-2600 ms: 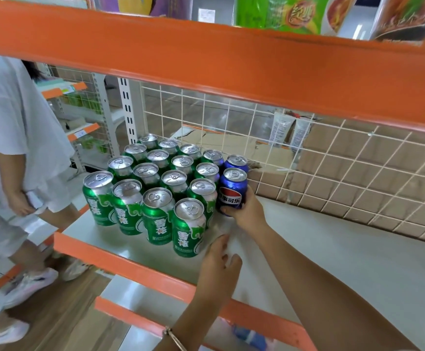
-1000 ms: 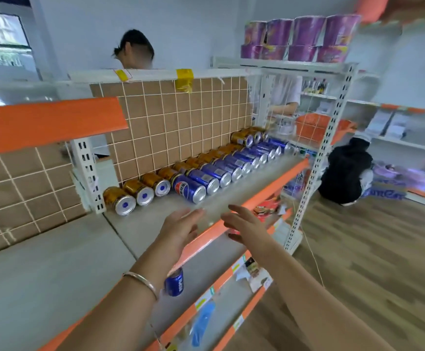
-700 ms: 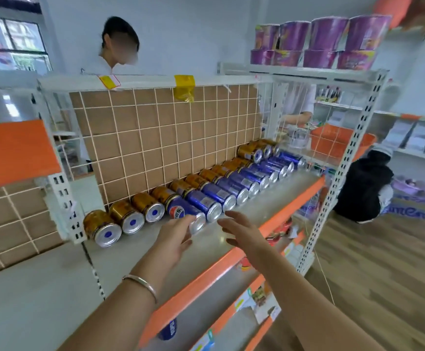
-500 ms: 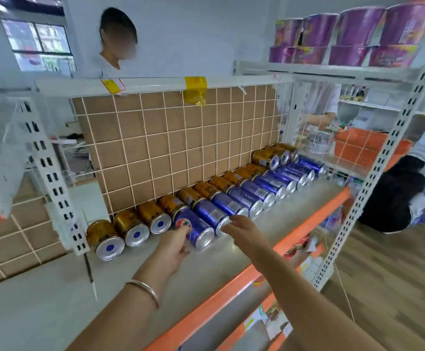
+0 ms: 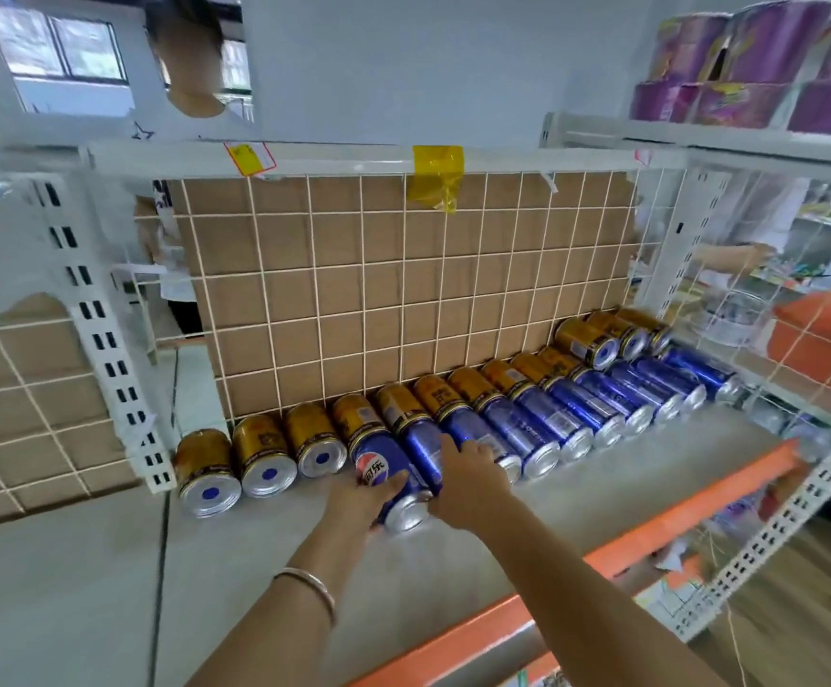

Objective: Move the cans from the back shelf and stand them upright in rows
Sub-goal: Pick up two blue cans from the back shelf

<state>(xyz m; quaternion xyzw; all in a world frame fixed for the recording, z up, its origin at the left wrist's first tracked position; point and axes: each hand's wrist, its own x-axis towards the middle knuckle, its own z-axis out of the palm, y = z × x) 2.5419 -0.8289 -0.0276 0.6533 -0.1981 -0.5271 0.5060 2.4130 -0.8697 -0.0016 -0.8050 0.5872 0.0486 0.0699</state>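
Observation:
Several blue cans and gold cans lie on their sides in two rows along the back of a grey shelf (image 5: 602, 493). My left hand (image 5: 361, 498) grips the leftmost blue can (image 5: 384, 463), fingers curled over its side. Right beside it, my right hand (image 5: 470, 476) lies over the second blue can (image 5: 426, 451), fingers wrapped on top. Three gold cans (image 5: 265, 456) at the left end have no blue can in front of them.
A white wire grid with cardboard (image 5: 403, 290) backs the shelf. An orange rail (image 5: 651, 533) edges its front. Purple cups (image 5: 750, 62) stand on the upper shelf. A person in white (image 5: 185, 57) stands behind the grid. Another grey shelf board (image 5: 56, 587) lies at left.
The view has turned from the shelf of upright green cans to this shelf. Both hands reached forward, open, and now hold the two leftmost blue cans.

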